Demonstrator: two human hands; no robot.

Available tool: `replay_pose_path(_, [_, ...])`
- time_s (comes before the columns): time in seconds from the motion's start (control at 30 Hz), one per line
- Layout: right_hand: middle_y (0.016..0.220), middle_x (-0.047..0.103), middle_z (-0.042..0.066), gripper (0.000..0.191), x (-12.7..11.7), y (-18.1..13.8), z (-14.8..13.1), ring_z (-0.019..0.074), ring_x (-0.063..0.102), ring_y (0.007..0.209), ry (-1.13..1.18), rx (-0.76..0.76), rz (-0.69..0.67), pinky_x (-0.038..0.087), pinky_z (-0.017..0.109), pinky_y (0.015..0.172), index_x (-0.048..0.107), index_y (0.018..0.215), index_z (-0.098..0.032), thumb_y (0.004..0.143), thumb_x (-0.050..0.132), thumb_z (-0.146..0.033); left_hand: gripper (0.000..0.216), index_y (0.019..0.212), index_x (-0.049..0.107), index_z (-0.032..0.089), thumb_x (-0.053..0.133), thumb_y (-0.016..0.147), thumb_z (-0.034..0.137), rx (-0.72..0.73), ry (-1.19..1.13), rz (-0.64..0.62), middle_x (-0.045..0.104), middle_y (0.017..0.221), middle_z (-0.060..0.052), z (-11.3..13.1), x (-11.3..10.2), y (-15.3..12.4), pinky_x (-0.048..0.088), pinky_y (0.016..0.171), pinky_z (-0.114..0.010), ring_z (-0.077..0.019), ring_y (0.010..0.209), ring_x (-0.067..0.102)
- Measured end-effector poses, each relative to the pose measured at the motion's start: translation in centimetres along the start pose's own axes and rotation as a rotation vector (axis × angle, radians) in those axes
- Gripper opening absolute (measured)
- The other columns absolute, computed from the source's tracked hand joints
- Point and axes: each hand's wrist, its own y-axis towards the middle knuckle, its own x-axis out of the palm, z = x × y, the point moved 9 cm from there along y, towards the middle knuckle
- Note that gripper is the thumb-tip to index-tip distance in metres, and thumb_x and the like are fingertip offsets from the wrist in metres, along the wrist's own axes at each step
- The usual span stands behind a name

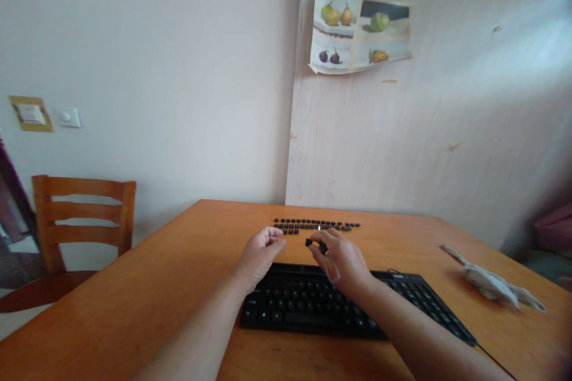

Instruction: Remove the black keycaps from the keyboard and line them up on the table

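A black keyboard (313,320) lies in front of me on the wooden table, with keys missing from its upper rows. Above its upper edge, my right hand (342,256) is closed, with a small black keycap (308,242) at its fingertips. A thin pale wire loop (333,272), like that of a keycap puller, hangs below the same fingers. My left hand (261,253) hovers over the keyboard's upper left, fingers loosely curled, a gap between thumb and forefinger, nothing visible in it. Behind the hands, loose keycaps (308,226) stand in rows, partly hidden by my right hand.
On the right of the table (179,286) lies a blurred greyish-white cloth-like item (491,286). The keyboard's cable (494,360) runs off at lower right. A wooden chair (84,211) stands left of the table. The wall carries a fruit picture (361,33).
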Motion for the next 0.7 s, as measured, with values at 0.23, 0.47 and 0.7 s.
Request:
replay_pose_path(0.23, [0.096,0.063,0.006,0.02,0.6,3.8,3.7,0.0176,0.059,0.078,-0.145,0.067,-0.098,0.037,0.026,0.066,0.067,0.102,-0.023,0.089,0.055,-0.03,0.018,0.074,0.061,0.019,0.054,0.076,0.035,-0.018,0.306,0.261,0.064,0.065,-0.001,-3.9,-5.0,1.7,0.04,0.06,-0.025,-0.0168,0.064,0.059])
replay_pose_path(0.47, [0.093,0.065,0.007,0.018,5.5,6.4,6.6,0.0194,0.061,0.08,-0.268,0.092,-0.218,0.037,0.026,0.066,0.071,0.093,-0.022,0.087,0.054,-0.025,0.019,0.073,0.061,0.019,0.05,0.078,0.034,-0.015,0.391,0.238,0.064,0.064,0.0,-4.7,-5.0,1.9,0.038,0.058,-0.025,-0.0166,0.062,0.059])
replay_pose_path(0.7, [0.093,0.064,0.007,0.022,7.0,8.1,7.5,0.0192,0.061,0.082,-0.259,0.107,-0.232,0.039,0.025,0.068,0.07,0.096,-0.022,0.091,0.05,-0.03,0.021,0.072,0.06,0.02,0.05,0.08,0.037,-0.009,0.411,0.229,0.064,0.063,0.001,-4.6,-4.8,1.9,0.036,0.059,-0.025,-0.0165,0.062,0.058])
